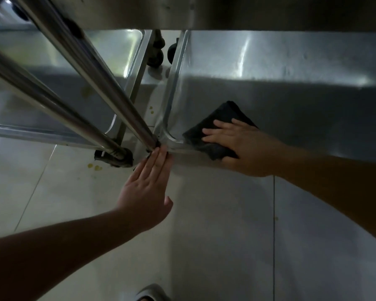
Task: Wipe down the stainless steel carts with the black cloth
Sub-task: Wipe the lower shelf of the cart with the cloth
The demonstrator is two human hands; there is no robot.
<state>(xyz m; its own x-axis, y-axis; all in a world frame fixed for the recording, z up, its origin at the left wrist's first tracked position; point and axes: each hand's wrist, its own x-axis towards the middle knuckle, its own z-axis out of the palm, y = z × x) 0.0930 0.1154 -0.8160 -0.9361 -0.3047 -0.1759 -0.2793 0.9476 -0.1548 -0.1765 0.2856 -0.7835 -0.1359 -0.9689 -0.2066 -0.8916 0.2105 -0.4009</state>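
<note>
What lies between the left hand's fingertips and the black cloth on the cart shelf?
In the head view, only the shelf's rounded steel corner rim separates the left hand from the black cloth.

- Dim overall, with a cool grey cast; the forearms at the bottom edge sink nearly to black.
- A hard-edged shadow band crosses the lower shelf (pixel 291 61), bright above it, dark below.
- Streaky glare runs along the cart poles (pixel 91 68).
- Soft focus throughout; the upper left corner smears.
- Wide-angle bending splays straight lines toward the edges.
</note>
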